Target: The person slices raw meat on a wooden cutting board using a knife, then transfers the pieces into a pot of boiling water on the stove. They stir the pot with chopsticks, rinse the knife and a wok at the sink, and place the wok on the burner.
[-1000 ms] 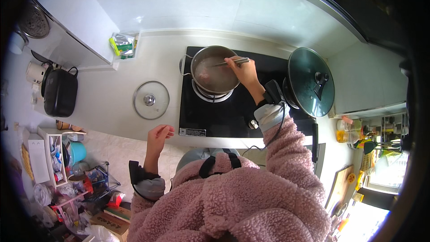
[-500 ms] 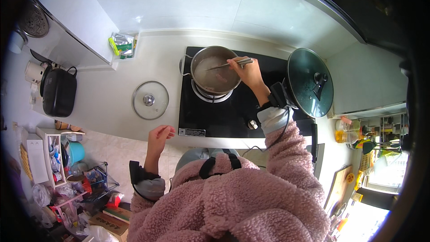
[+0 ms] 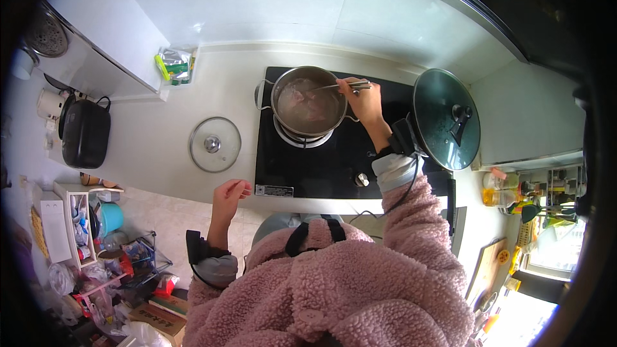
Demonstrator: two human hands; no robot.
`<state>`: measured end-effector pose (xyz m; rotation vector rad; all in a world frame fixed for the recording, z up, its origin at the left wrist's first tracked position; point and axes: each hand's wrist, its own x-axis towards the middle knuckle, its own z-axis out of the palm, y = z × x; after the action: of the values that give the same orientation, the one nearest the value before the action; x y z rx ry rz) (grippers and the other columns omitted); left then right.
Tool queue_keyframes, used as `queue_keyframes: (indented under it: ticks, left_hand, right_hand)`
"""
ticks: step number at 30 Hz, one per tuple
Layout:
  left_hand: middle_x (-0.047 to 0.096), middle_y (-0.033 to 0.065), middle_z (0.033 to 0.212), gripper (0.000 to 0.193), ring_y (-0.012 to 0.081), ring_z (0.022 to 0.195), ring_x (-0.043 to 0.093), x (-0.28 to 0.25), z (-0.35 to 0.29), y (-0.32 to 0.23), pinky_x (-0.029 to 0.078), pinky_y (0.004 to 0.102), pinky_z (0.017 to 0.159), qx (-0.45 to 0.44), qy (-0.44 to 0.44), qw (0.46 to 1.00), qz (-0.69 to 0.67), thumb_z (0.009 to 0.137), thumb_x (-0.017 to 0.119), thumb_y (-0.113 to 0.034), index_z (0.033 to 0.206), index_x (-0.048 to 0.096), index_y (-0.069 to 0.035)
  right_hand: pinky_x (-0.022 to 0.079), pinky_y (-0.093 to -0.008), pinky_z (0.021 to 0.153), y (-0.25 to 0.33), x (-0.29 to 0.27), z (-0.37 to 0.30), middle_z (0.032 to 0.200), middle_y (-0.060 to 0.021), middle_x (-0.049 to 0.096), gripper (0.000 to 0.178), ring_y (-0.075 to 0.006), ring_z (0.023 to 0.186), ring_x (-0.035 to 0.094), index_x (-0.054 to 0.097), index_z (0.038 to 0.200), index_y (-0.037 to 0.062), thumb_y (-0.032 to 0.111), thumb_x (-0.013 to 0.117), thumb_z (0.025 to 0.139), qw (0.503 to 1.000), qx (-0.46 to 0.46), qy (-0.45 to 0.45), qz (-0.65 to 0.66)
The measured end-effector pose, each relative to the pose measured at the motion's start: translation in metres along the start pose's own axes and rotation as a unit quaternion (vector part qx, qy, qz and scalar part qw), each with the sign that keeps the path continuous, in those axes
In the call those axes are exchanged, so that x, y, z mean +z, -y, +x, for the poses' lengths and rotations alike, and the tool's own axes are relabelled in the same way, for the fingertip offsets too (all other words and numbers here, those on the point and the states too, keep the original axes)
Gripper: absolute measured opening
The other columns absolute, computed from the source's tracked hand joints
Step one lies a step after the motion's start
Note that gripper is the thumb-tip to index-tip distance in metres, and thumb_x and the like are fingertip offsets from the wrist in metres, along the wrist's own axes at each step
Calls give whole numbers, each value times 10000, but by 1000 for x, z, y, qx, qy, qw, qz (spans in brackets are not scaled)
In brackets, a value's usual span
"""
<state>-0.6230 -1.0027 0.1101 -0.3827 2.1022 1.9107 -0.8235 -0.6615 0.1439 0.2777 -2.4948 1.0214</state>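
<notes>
One bare left hand point(image 3: 229, 198) has its fingers loosely curled; the bare right hand point(image 3: 360, 99) pinches a slim silver-coloured metal utensil point(image 3: 329, 86). Its tip reaches into a round stainless-steel pot point(image 3: 283, 82) — pinkish pieces point(image 3: 315, 112) sit there in cloudy liquid. The pot stands on a black glass cooktop point(image 3: 302, 170); farther left, a round clear-glass lid point(image 3: 212, 144) lies on the white countertop point(image 3: 157, 135).

From view ctr: blk appl. point(image 3: 87, 133) 9 o'clock, pkts point(image 3: 176, 64) at 10, blue tub point(image 3: 112, 218) abt 8, wood board point(image 3: 484, 273) at 4.
</notes>
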Motion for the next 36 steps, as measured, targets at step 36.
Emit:
queue_keyframes:
  ticks: [36]
  left_hand:
    - [642,82,814,199,139,667,615,295,-84,43,478,221,595,1,438,883,169,916,533,-162,915,615,19]
  right_hand:
    - [450,-358,627,89,-368,-369,718,-58,638,73,-250,648,567,680,837,90,154,673,801,923,46,-371,-86]
